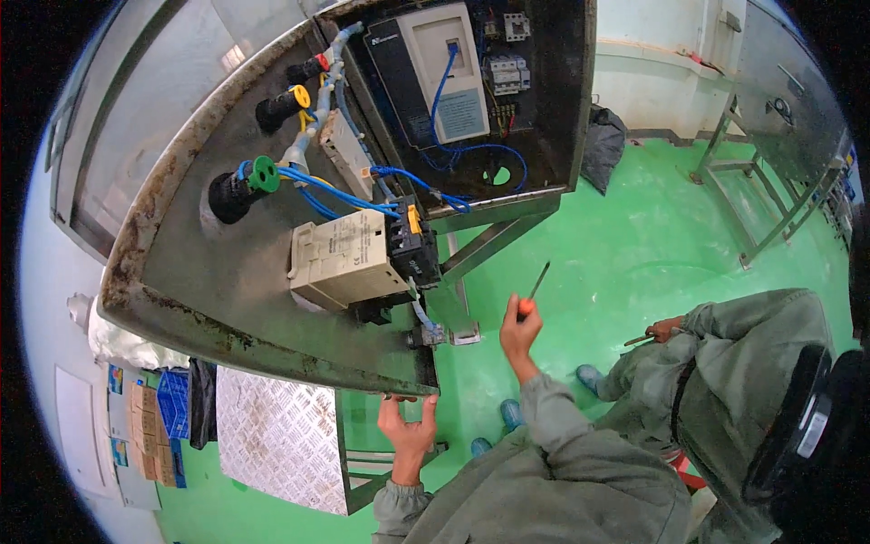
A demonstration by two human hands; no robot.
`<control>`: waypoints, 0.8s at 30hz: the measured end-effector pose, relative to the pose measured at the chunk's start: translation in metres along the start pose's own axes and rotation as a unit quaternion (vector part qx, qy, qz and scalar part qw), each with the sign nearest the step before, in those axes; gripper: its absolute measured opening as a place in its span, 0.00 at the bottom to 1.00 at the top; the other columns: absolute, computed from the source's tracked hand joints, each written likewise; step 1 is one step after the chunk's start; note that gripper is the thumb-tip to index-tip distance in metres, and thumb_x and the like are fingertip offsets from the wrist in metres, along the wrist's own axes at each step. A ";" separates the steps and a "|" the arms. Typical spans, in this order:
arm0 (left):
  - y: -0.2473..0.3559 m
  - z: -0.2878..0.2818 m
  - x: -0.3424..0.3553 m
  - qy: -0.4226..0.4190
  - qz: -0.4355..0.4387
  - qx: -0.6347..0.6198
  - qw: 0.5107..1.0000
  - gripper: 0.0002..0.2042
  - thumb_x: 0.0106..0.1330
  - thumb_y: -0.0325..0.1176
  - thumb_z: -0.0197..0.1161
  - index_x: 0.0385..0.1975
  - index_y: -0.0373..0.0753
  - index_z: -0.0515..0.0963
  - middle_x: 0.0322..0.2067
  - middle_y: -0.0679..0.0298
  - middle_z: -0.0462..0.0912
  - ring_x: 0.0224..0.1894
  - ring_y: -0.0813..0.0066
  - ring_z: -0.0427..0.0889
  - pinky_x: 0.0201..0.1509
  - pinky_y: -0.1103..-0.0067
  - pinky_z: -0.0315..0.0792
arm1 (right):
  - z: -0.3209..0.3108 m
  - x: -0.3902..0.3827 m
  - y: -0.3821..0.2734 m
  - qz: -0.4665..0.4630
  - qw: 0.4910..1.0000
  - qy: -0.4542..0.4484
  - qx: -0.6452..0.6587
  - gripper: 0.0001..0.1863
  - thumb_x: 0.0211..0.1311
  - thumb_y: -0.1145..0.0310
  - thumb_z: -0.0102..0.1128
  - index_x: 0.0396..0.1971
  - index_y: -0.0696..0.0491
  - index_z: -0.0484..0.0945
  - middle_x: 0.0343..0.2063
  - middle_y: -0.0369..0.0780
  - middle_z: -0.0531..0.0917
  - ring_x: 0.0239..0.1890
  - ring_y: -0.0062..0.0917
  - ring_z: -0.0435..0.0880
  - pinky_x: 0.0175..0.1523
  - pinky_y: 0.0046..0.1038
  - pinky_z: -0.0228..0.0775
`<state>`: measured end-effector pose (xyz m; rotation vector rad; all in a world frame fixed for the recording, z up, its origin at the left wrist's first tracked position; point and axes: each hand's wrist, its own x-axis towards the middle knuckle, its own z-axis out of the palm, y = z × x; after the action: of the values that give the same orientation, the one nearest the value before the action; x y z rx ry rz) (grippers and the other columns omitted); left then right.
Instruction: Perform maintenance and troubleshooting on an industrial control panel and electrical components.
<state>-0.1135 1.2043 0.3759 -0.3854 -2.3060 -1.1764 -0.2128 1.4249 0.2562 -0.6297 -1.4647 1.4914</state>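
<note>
My left hand [408, 431] grips the lower edge of an open metal cabinet door [245, 299], thumb on the near side and fingertips behind the rim. In my right hand [520, 337] is a screwdriver [538, 283] with an orange handle, its shaft pointing up and away, apart from the cabinet. On the door's inner face sit a beige relay-like module [340, 258], a black terminal block [412, 249] with blue wires, and the backs of green [263, 174], yellow and red switches. Inside the cabinet stands a grey and black drive unit [435, 77].
A co-worker in grey-green clothing [725, 390] stands close at my right, a thin object in the hand [668, 328]. Below the door is a checkered metal plate [281, 440]. A metal stand [761, 181] and a black bag [603, 150] rest on the green floor [634, 236].
</note>
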 end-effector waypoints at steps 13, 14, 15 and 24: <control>0.045 -0.007 -0.036 -0.134 0.024 -0.139 0.981 0.24 0.55 0.42 0.73 0.46 0.32 0.76 0.42 0.52 0.79 0.44 0.57 0.78 0.46 0.70 0.73 | -0.102 -0.137 -0.072 -0.115 0.941 -0.285 0.141 0.08 0.55 0.71 0.64 0.29 0.56 0.73 0.22 0.41 0.77 0.20 0.31 0.76 0.25 0.30 0.69; 0.053 -0.006 -0.039 -0.138 0.025 -0.139 0.980 0.24 0.55 0.42 0.73 0.46 0.32 0.76 0.42 0.52 0.79 0.44 0.57 0.78 0.46 0.70 0.73 | -0.105 -0.139 -0.077 -0.113 0.943 -0.281 0.140 0.08 0.55 0.71 0.64 0.29 0.56 0.73 0.22 0.41 0.77 0.20 0.31 0.76 0.25 0.30 0.69; 0.059 -0.005 -0.041 -0.204 0.032 -0.154 0.966 0.26 0.56 0.41 0.71 0.51 0.32 0.74 0.48 0.50 0.77 0.50 0.55 0.76 0.53 0.69 0.71 | -0.107 -0.142 -0.081 -0.144 0.921 -0.344 0.110 0.09 0.53 0.70 0.64 0.29 0.56 0.74 0.22 0.41 0.77 0.20 0.34 0.77 0.26 0.32 0.71; 0.034 -0.010 -0.063 -0.155 -0.025 -0.320 0.934 0.14 0.69 0.35 0.59 0.47 0.32 0.71 0.45 0.50 0.79 0.54 0.56 0.76 0.64 0.63 0.64 | -0.097 -0.091 -0.145 -0.278 0.884 -0.364 0.094 0.12 0.51 0.68 0.61 0.33 0.60 0.78 0.27 0.45 0.81 0.29 0.40 0.81 0.34 0.34 0.74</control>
<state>-0.0428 1.2148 0.3680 -0.7944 -2.1267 -2.0121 -0.0523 1.3742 0.3580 0.5176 -1.8066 1.4190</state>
